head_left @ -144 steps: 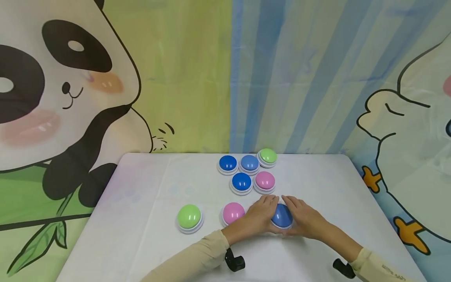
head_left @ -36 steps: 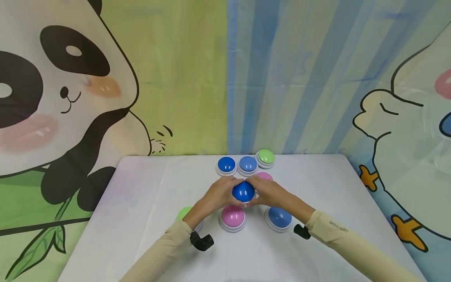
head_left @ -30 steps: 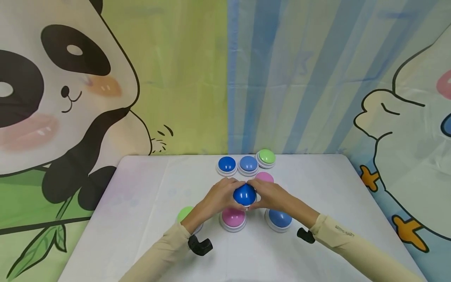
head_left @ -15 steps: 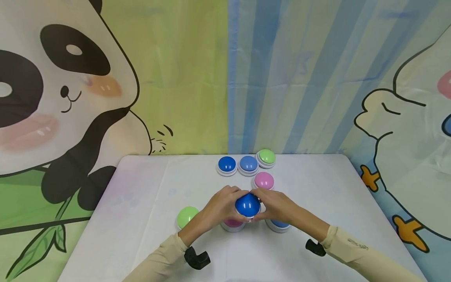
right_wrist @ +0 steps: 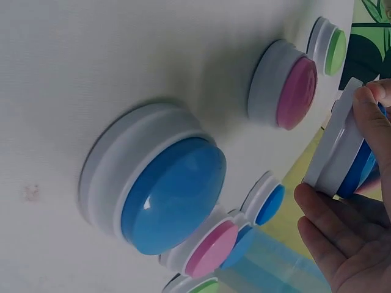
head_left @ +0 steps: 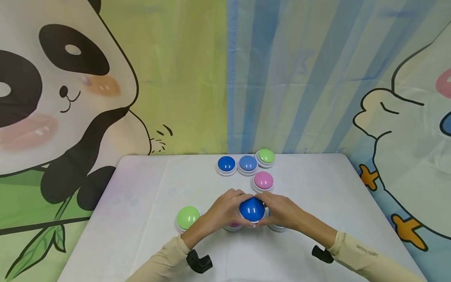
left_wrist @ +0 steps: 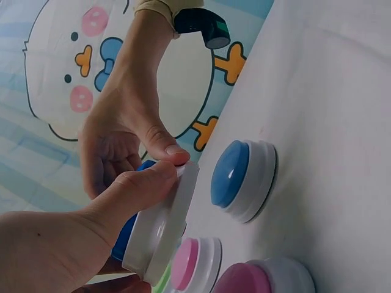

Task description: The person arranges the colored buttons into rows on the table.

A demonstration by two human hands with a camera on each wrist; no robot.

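The dark blue dome button (head_left: 251, 208) looks like glossy, smooth plastic on a white plastic base. The table (head_left: 141, 203) wears matt white cloth; the backdrop (head_left: 176, 78) is printed fabric.

Dark blue button (head_left: 251, 208), white rim; white table (head_left: 141, 203)

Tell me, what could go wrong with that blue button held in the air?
Both hands, left and right, hold the dark blue button only by its rim, so it might slip. It hangs right above the pink button and lighter blue button, and could bump them coming down.
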